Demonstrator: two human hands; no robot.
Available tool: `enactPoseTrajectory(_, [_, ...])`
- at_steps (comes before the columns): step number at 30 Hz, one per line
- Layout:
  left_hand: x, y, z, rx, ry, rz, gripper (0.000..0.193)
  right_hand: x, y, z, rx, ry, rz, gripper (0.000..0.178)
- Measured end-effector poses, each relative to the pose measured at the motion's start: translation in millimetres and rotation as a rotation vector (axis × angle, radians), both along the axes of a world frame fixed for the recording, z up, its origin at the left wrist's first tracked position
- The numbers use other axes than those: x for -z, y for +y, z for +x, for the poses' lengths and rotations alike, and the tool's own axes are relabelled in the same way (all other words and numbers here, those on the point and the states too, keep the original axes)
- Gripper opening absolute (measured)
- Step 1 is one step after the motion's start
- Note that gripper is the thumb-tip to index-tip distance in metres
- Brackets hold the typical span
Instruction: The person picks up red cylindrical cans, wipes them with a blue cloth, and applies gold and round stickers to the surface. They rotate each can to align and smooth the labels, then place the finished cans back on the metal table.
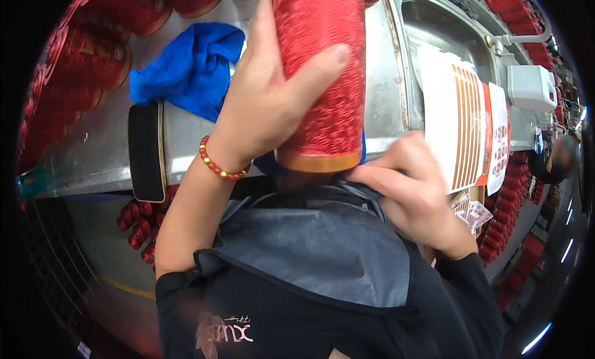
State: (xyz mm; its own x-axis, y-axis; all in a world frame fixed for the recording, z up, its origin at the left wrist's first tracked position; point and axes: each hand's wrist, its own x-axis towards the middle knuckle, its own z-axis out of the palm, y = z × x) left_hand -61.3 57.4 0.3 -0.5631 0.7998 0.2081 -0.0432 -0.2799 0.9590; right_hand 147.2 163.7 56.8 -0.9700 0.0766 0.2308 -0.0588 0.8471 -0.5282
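A large red cylinder (319,105) with a shiny, rippled surface and a gold band at its near end lies in front of me. My left hand (273,95) is wrapped round its left side, thumb across the top; a red bead bracelet circles that wrist. By the gold band, at the cylinder's lower right, is my right hand (412,185), its fingers closed and pressed together, slightly blurred. What they hold, if anything, is hidden. Blue cloth shows under the cylinder's near end.
A crumpled blue cloth (189,67) and a black phone-shaped slab (146,151) lie on the metal worktop at left, below several red cylinders (87,55). To the right, sheets with gold strips (468,129) lie across a sink (443,24), near a white jug (531,86).
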Motion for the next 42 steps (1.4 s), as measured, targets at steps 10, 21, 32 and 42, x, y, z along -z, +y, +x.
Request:
enactPoseTrajectory(10, [1.0,-5.1,2.3,-0.244,0.444,-0.28,0.073,-5.8,5.1,-13.4,0.015,0.168,-0.058,0.035])
enactPoseTrajectory(21, [-19.1,-1.3,12.9,-0.054,-0.008,-0.185,0.087,11.0,-2.0,-1.6,0.217,0.073,-0.507,0.03])
enactPoseTrajectory(32, [-0.4,-14.5,6.2,-0.018,-0.154,-0.242,0.066,38.2,-15.6,22.5,0.645,0.127,-0.785,0.021])
enactPoseTrajectory(42, [-13.9,-16.5,29.0,-0.013,-0.206,-0.153,0.083,45.8,-3.5,16.6,0.481,0.051,-0.636,0.016])
